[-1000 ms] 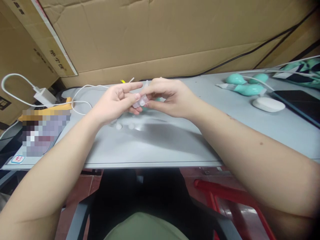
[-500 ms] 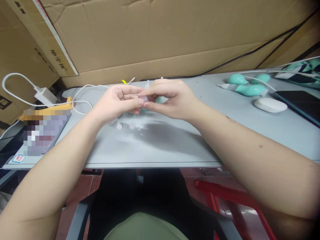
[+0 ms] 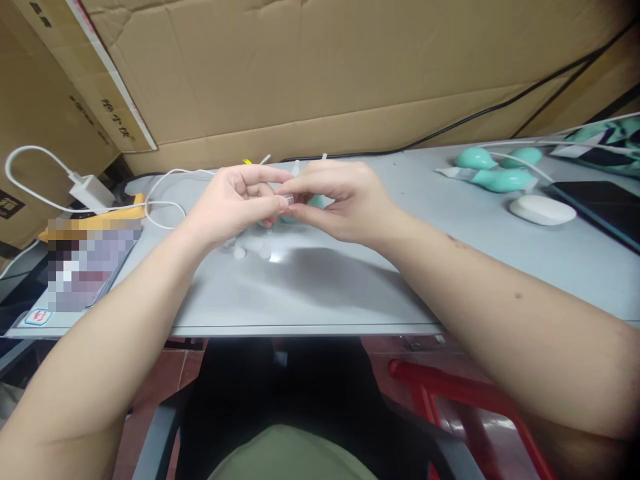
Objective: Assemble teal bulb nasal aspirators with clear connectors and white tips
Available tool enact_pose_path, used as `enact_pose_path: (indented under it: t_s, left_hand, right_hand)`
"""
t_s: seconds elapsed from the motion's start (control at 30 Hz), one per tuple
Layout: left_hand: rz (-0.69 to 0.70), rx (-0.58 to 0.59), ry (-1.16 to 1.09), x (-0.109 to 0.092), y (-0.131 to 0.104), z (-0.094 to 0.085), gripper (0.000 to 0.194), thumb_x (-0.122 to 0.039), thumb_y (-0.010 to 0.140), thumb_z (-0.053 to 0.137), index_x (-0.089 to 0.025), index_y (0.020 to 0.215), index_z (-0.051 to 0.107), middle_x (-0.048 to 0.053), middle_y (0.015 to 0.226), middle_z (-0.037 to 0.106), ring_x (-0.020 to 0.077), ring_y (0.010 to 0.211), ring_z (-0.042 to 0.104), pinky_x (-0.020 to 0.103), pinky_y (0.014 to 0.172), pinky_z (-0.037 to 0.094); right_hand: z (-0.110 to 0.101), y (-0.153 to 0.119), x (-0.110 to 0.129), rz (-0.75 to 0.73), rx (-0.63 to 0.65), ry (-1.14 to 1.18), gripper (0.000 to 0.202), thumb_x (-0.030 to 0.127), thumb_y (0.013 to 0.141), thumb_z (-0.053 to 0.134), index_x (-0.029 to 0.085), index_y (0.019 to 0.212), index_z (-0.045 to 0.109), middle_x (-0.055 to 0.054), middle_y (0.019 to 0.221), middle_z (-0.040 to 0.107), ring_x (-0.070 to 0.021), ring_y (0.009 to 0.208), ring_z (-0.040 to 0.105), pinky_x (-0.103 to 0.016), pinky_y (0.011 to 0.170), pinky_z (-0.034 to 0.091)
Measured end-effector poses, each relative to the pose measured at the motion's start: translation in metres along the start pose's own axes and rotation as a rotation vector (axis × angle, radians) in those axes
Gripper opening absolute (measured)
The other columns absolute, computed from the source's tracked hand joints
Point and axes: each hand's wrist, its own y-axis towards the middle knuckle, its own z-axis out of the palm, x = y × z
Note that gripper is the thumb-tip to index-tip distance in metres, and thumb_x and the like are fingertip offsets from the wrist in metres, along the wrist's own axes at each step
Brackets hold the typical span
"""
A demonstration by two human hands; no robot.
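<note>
L hand, head view: my L hand (image 3: 227,203) pinches a clear piece (image 3: 289,199) btwn thumb & fingers.
R hand: my R hand (image 3: 345,197) is closed on the same piece from the other side, thumb & fingertips meeting the L ones.
Clear piece: btwn my two hands, over the grey desk (image 3: 210,300); mostly hidden by fingers, so can't tell its full shape.
Turquoise bits: partly visible past my fingers; can't tell if touching.
White caps (image 3: 240,253): on desk, just below L hand in view.
R side: turquoise bulbs (image 3: 503,179) w/ clear ends, near a white rounded case (image 3: 543,210); dark flat device (image 3: 600,210) just beside the case.
L side: white charger (image 3: 91,194) w/ looped cable, by a yellow strip (image 3: 117,213); pixelated phone-like thing (image 3: 100,263) nearer me.
Back: cardboard (image 3: 350,73) upright behind desk.
</note>
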Motion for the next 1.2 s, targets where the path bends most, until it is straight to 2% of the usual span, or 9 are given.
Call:
enact_pose_path:
  t_s: [0.23,0.43,0.63,0.73,0.83,0.9,0.97,1.07,1.2]
  left_hand:
    - [-0.010,0.020,-0.035,-0.001,-0.003,-0.001,0.043,-0.043,0.091,0.097,-0.023,0.127,0.085,0.003,0.085,0.083,0.0201,0.076,0.083,0.037,0.075,0.072]
    - [0.000,0.009,0.040,-0.003,-0.002,-0.003,0.035,-0.035,0.087,0.097,-0.023,0.120,0.088,0.001,0.077,0.080,0.0201,0.071,0.081,0.036,0.073,0.073]
    - [0.044,0.011,0.089,-0.004,-0.004,-0.003,0.047,-0.034,0.090,0.090,-0.023,0.136,0.088,0.001,0.078,0.082,0.0197,0.070,0.079,0.037,0.072,0.070]
    - [0.157,-0.017,0.212,-0.006,-0.006,-0.010,0.051,-0.041,0.090,0.091,-0.024,0.138,0.088,0.006,0.095,0.089,0.0232,0.083,0.082,0.041,0.078,0.069]
    - [0.297,-0.097,0.441,-0.006,-0.005,-0.021,0.045,-0.051,0.088,0.093,-0.031,0.127,0.091,0.007,0.115,0.091,0.0293,0.106,0.083,0.047,0.095,0.067]
    - [0.328,-0.149,0.581,-0.002,-0.002,-0.029,0.046,-0.056,0.084,0.094,-0.029,0.122,0.092,0.007,0.122,0.091,0.0339,0.120,0.080,0.052,0.112,0.062]
    - [0.277,-0.146,0.706,0.004,0.001,-0.034,0.053,-0.059,0.083,0.093,-0.026,0.124,0.091,0.008,0.128,0.090,0.0380,0.131,0.076,0.057,0.123,0.055]
    - [0.172,-0.033,0.814,0.016,0.003,-0.035,0.050,-0.056,0.085,0.091,-0.025,0.123,0.091,0.009,0.128,0.090,0.0409,0.132,0.073,0.062,0.125,0.049]
    - [0.151,0.037,0.787,0.023,0.005,-0.028,0.024,-0.041,0.092,0.085,-0.028,0.111,0.091,0.006,0.116,0.091,0.0350,0.116,0.076,0.062,0.125,0.048]
  right_hand:
    - [0.000,0.000,-0.003,-0.035,-0.008,-0.004,0.019,0.044,0.113,0.076,0.029,0.114,0.088,-0.002,0.092,0.083,-0.0195,0.081,0.072,-0.038,0.082,0.060]
    - [0.000,-0.001,-0.004,-0.035,0.025,0.013,0.022,0.047,0.112,0.077,0.029,0.114,0.087,-0.003,0.094,0.082,-0.0201,0.084,0.073,-0.035,0.076,0.060]
    - [-0.001,0.001,0.001,-0.016,0.037,0.016,0.024,0.048,0.114,0.074,0.029,0.114,0.088,-0.003,0.094,0.084,-0.0210,0.087,0.075,-0.038,0.085,0.063]
    - [-0.004,0.003,0.000,-0.009,0.017,0.017,0.022,0.048,0.111,0.077,0.029,0.114,0.089,-0.003,0.093,0.084,-0.0209,0.085,0.075,-0.038,0.082,0.063]
    - [-0.010,0.003,-0.001,0.120,-0.033,0.020,0.024,0.050,0.107,0.081,0.028,0.111,0.090,-0.006,0.094,0.083,-0.0225,0.084,0.076,-0.038,0.078,0.065]
    - [-0.013,0.003,-0.001,0.224,-0.081,0.044,0.024,0.051,0.103,0.086,0.028,0.107,0.090,-0.007,0.097,0.084,-0.0238,0.086,0.077,-0.039,0.079,0.066]
    - [-0.014,0.003,-0.001,0.286,-0.124,0.084,0.023,0.051,0.099,0.091,0.029,0.105,0.089,-0.007,0.101,0.084,-0.0247,0.088,0.077,-0.041,0.080,0.068]
    - [-0.011,0.002,-0.002,0.326,-0.135,0.136,0.023,0.049,0.097,0.093,0.027,0.106,0.090,-0.008,0.102,0.085,-0.0245,0.088,0.077,-0.040,0.079,0.068]
    - [-0.006,0.001,-0.001,0.318,-0.084,0.149,0.022,0.044,0.097,0.094,0.024,0.105,0.091,-0.008,0.098,0.085,-0.0223,0.084,0.076,-0.037,0.076,0.066]
